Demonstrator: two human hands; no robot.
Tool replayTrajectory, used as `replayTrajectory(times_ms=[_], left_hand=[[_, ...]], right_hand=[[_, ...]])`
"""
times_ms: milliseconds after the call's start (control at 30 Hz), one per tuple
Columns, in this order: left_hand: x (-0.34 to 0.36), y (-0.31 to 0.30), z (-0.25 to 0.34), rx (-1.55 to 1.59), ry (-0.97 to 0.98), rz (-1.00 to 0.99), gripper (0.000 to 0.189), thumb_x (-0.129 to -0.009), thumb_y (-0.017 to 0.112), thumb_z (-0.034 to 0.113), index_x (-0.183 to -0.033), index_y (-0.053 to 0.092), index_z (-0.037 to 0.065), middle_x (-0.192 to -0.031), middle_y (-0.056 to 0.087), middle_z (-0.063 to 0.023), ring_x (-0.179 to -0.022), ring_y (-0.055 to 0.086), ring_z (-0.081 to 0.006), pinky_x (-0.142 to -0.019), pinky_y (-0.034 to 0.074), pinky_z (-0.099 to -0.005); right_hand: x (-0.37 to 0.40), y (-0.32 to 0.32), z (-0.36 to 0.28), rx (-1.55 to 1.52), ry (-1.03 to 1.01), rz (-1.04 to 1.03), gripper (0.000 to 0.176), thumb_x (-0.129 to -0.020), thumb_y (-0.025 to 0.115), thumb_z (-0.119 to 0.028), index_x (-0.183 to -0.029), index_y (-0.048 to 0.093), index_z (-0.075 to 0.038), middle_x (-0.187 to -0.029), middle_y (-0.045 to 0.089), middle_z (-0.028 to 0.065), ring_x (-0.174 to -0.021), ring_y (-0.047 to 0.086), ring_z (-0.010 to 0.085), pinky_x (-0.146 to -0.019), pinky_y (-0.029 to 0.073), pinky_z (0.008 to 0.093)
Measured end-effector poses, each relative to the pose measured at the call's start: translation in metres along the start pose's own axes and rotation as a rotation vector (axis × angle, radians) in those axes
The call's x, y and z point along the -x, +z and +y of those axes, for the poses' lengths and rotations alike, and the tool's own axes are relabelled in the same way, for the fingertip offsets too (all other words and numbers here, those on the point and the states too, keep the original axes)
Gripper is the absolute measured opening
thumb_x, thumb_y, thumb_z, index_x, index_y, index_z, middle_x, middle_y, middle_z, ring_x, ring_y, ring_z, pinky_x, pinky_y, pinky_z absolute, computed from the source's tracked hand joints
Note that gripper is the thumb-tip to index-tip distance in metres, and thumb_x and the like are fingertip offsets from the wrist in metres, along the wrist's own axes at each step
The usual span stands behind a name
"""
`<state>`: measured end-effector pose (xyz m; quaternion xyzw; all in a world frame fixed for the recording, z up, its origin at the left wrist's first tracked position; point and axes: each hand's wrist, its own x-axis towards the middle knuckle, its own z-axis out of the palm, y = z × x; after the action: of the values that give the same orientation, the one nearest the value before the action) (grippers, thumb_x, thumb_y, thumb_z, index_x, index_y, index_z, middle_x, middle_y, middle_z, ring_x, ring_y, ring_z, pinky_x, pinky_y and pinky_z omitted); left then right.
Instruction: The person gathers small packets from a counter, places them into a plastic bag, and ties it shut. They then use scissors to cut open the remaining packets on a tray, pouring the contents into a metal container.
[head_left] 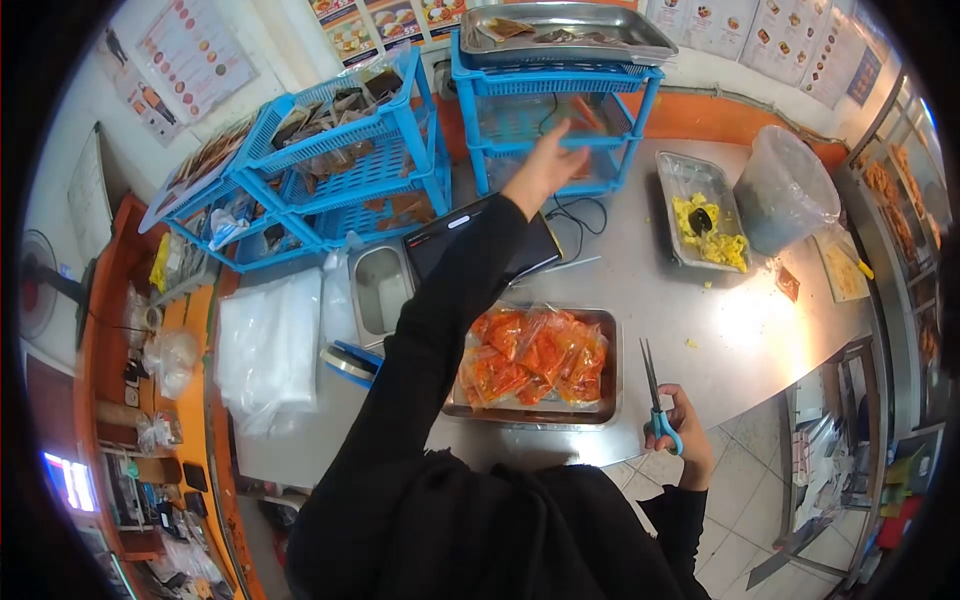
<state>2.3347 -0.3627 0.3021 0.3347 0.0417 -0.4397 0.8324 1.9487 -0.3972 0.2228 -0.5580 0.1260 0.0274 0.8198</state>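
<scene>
My left hand (545, 168) reaches far forward, fingers spread and slightly blurred, in front of the blue plastic rack (478, 112); nothing shows in it. Closed around the teal handles of a pair of scissors (655, 395) is my right hand (690, 440), with the long blades pointing away from me. Between my arms, a metal tray (612, 415) holds several clear plastic bags of red-orange food (540, 350). My left sleeve crosses over a dark flat device (530, 250) and hides part of it.
Left of the tray are a metal container (382, 290), a tape dispenser (350, 362) and a stack of plastic bags (265, 340). On the right stand a tray of yellow food (700, 262) and a translucent bucket (785, 190). A blue shelf unit (340, 150) is at back left.
</scene>
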Motion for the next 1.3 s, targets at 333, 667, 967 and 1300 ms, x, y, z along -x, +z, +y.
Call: replayTrajectory(times_ms=[333,667,967,1300], left_hand=[[0.116,-0.136,-0.05,-2.124,-0.012,-0.458,0.032,-0.075,0.051,0.034,-0.092,0.054,0.006,-0.083,0.055,-0.0131,-0.079,0.054,-0.0263,-0.068,0.041,-0.0338],[0.124,-0.169,-0.088,-2.166,0.685,-0.434,0.038,-0.07,0.057,0.02,-0.102,0.045,0.005,-0.097,0.042,-0.0101,-0.092,0.043,-0.0258,-0.079,0.034,-0.0345],[0.102,-0.161,-0.092,-2.175,0.663,-0.569,0.019,-0.07,0.057,0.022,-0.08,0.049,0.007,-0.088,0.043,-0.008,-0.082,0.045,-0.0227,-0.071,0.031,-0.0338],[0.122,-0.123,-0.054,-1.637,0.163,-0.689,0.015,-0.076,0.053,0.018,-0.076,0.044,0.006,-0.07,0.055,-0.0072,-0.067,0.055,-0.0163,-0.058,0.04,-0.0279]], right_hand=[[0.002,0.004,0.017,0.036,-0.004,0.074,0.08,-0.05,0.076,-0.014,-0.112,0.027,-0.004,-0.056,0.053,0.006,-0.05,0.051,0.0114,-0.047,0.038,0.0207],[-0.031,0.029,0.006,0.446,0.02,-0.071,0.074,-0.055,0.074,-0.015,-0.115,0.031,-0.007,-0.058,0.055,0.0026,-0.054,0.053,0.009,-0.052,0.04,0.0209],[-0.012,0.036,0.009,0.562,0.034,-0.026,0.07,-0.055,0.074,-0.016,-0.114,0.036,-0.011,-0.052,0.051,-0.0019,-0.048,0.042,0.0038,-0.047,0.031,0.0184],[0.001,0.033,0.02,0.57,0.002,-0.092,0.081,-0.05,0.076,-0.027,-0.115,0.031,-0.009,-0.063,0.056,0.0043,-0.059,0.052,0.0119,-0.057,0.038,0.0232]])
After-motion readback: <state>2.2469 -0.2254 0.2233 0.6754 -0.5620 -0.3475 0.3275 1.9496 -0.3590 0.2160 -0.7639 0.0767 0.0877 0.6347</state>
